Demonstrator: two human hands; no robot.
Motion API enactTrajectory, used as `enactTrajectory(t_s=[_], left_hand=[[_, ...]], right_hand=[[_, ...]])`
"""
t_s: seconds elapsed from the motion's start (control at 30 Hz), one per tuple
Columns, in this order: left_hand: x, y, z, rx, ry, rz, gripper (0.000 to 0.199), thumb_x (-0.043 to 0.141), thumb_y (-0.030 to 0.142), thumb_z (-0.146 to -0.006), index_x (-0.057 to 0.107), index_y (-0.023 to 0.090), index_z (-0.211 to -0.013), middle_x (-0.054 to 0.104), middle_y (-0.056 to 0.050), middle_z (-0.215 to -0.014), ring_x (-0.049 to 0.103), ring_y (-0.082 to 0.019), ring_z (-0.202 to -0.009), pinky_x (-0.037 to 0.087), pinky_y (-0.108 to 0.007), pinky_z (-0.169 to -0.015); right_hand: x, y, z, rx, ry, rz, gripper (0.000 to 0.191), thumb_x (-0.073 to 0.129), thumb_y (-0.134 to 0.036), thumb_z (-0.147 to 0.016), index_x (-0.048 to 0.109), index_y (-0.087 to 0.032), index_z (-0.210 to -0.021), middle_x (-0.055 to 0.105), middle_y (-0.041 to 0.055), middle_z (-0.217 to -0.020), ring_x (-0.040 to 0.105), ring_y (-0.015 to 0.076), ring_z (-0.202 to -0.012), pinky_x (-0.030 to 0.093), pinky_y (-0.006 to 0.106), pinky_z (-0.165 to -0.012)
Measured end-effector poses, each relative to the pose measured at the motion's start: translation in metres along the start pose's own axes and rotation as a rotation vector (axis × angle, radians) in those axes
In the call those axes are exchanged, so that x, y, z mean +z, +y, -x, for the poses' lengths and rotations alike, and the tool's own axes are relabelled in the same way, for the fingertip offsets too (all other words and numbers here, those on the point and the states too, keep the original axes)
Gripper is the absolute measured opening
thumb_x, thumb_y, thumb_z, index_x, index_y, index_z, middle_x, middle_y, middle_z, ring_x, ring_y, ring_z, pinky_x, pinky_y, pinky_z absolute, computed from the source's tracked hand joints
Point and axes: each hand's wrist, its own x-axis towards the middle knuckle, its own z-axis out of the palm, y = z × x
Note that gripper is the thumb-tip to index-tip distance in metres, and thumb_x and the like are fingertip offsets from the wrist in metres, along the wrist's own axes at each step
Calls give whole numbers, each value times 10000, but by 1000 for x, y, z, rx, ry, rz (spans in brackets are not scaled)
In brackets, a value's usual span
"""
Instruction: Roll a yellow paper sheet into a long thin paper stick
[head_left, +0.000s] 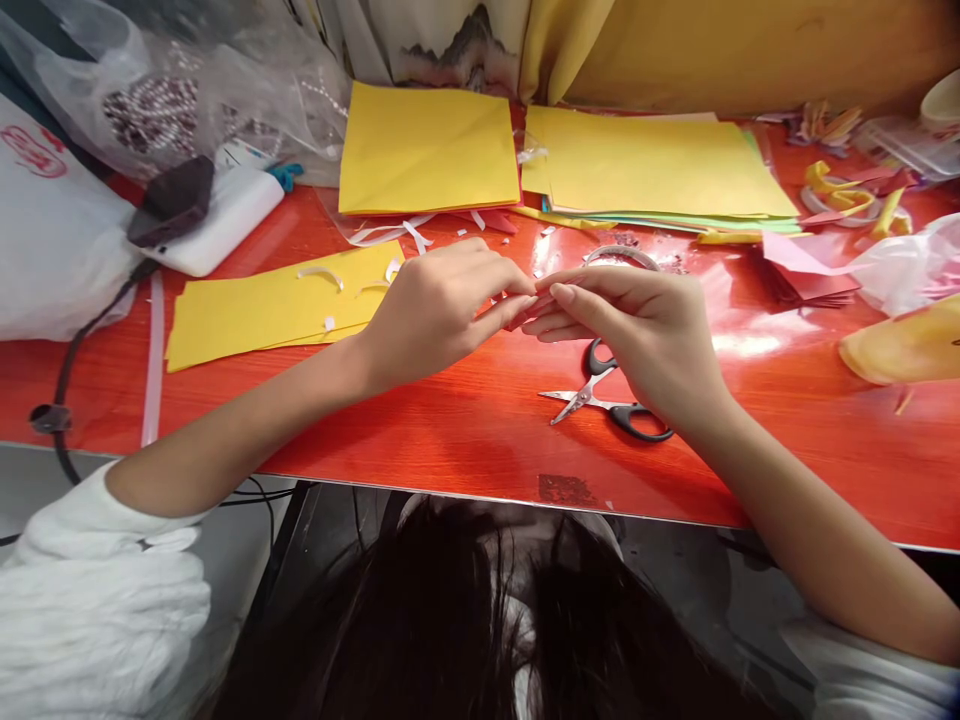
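Leaving room before the table's front edge (450, 489), left hand (439, 305) meets right hand (652, 325).

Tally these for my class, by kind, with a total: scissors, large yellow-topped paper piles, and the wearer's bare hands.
Scissors: 1
Large yellow-topped paper piles: 3 (back left pile, back right pile, long pile near the left arm)
Bare hands: 2 (left hand, right hand)
Total: 6
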Motion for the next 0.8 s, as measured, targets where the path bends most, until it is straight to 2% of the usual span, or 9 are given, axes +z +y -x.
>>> enactTrajectory(t_s=[0.27, 0.5, 0.8], left_hand=[[1, 0, 1, 11, 14, -1, 206, 423, 287, -900, 614, 218, -868, 676, 0, -834, 607, -142, -798, 453, -300, -731], [1, 0, 1, -31, -1, 75, 199, 432, 289, -889, 623, 236, -871, 670, -5, -837, 606, -155, -815, 452, -324, -764], [-1, 1, -1, -54, 3, 157, 156, 485, 272, -878, 629, 218, -852, 669, -10, -841, 607, -158, -808, 457, -332, -766]], right_hand=[[1, -3, 1, -13, -5, -7, 190, 521, -274, -875, 683, -178, -897, 698, 24, -855, 678, 128, -795, 588, 268, -776], [0, -4, 1, 12, 0, -9, 194, 537, -313, -862, 685, -191, -888, 693, 35, -879, 672, 151, -851, 581, 287, -783], [1, -4, 2, -14, 3, -13, 195, 522, -294, -873, 684, -188, -894, 696, 28, -860, 673, 138, -814, 584, 280, -773]])
